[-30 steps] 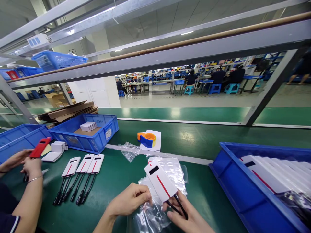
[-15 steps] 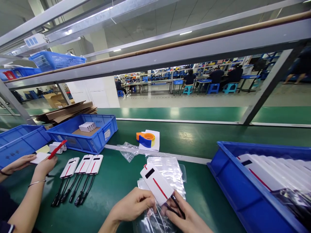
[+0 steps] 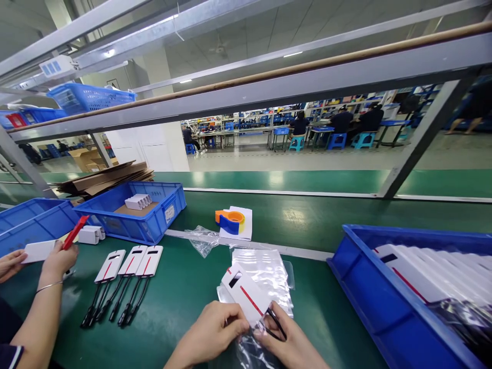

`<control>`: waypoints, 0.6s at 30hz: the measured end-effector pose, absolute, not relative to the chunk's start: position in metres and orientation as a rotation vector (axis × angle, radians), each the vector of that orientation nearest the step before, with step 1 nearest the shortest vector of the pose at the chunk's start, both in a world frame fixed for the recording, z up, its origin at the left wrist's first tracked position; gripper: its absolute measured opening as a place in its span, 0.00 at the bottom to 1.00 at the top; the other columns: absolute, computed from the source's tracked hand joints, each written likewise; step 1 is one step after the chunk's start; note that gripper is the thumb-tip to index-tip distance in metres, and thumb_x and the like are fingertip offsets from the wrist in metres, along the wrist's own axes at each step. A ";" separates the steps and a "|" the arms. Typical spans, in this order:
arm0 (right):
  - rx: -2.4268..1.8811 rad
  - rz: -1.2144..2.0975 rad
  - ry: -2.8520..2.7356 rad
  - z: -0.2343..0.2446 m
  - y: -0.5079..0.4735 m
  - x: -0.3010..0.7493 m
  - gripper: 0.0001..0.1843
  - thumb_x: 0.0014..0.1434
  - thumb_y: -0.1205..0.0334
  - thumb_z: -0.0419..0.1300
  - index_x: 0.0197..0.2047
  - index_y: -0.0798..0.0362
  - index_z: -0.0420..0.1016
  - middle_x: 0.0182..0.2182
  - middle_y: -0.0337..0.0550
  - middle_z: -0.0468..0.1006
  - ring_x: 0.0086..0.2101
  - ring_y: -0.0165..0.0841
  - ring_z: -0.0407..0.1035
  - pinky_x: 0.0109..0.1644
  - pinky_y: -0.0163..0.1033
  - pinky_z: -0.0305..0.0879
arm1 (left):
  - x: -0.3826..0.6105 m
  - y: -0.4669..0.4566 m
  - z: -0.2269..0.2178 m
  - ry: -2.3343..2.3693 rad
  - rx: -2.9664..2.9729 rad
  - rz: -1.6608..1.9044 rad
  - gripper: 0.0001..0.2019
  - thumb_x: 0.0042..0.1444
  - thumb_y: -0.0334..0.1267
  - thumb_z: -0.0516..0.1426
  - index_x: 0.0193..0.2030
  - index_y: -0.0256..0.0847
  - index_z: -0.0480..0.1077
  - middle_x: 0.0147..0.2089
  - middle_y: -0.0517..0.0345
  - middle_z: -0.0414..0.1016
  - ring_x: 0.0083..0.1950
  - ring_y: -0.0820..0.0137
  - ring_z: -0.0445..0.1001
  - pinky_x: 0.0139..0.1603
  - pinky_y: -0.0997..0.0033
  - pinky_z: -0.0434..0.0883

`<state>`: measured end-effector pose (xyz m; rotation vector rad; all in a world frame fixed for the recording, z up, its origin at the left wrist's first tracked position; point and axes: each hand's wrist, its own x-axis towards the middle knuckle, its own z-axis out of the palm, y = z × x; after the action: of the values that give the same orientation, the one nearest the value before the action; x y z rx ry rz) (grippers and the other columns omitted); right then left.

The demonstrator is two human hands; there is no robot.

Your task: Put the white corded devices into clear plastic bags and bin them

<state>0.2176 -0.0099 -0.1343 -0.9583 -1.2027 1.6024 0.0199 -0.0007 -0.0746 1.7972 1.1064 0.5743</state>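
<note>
A white flat device [image 3: 247, 294] with a red stripe, a dark window and black cables is tilted between my hands. My right hand [image 3: 290, 341] is closed on its lower end, beside the looped black cables [image 3: 274, 325]. My left hand [image 3: 215, 328] is closed in a pinch at the device's lower left, on the edge of a clear plastic bag [image 3: 253, 353] that hangs under the device. Part of the bag and the cable ends are hidden by my fingers. Behind the device lies a stack of clear plastic bags [image 3: 265, 261] on the green table.
Three similar devices [image 3: 128, 261] with cables lie to the left. A co-worker's hands [image 3: 56, 264] hold a white piece and a red object. A blue bin [image 3: 369, 297] of bagged devices stands right; another blue bin [image 3: 154, 225] stands back left. A tape dispenser [image 3: 230, 221] lies behind.
The device has dropped slightly toward the bag, and my hands have shifted a little with it. The co-worker's hands have moved left with the white piece and the red object.
</note>
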 end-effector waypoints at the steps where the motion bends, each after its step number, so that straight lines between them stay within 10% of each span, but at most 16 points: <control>1: -0.976 1.591 -1.189 -0.138 -0.010 0.216 0.29 0.49 0.41 0.73 0.46 0.50 0.72 0.36 0.42 0.81 0.43 0.42 0.76 0.52 0.45 0.70 | 0.022 -0.003 -0.077 1.147 1.793 0.602 0.10 0.62 0.35 0.55 0.30 0.39 0.71 0.27 0.63 0.72 0.30 0.72 0.69 0.33 0.75 0.59; 6: -1.017 1.648 -1.136 -0.142 -0.014 0.208 0.33 0.41 0.46 0.77 0.46 0.49 0.70 0.44 0.46 0.82 0.47 0.44 0.77 0.54 0.45 0.71 | 0.033 -0.012 -0.096 1.244 1.817 0.683 0.15 0.66 0.40 0.53 0.27 0.40 0.64 0.26 0.64 0.66 0.29 0.73 0.63 0.31 0.74 0.55; 12: -1.104 1.347 -1.289 -0.121 -0.012 0.220 0.22 0.61 0.37 0.59 0.40 0.49 0.70 0.28 0.36 0.76 0.32 0.35 0.72 0.41 0.38 0.68 | 0.022 -0.004 -0.101 1.088 1.695 0.734 0.26 0.69 0.57 0.47 0.26 0.40 0.63 0.22 0.63 0.61 0.25 0.73 0.59 0.29 0.73 0.56; 18: -1.264 1.085 -1.271 -0.102 -0.020 0.239 0.24 0.60 0.36 0.59 0.41 0.50 0.75 0.18 0.32 0.68 0.22 0.32 0.63 0.29 0.35 0.63 | -0.014 0.009 -0.088 1.070 1.578 0.865 0.28 0.68 0.61 0.47 0.25 0.41 0.60 0.22 0.64 0.60 0.25 0.73 0.57 0.30 0.72 0.56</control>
<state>0.2385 -0.0198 -0.1023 -1.2637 -1.2707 1.0848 -0.0139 0.0093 -0.0882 1.5779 1.0699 0.8646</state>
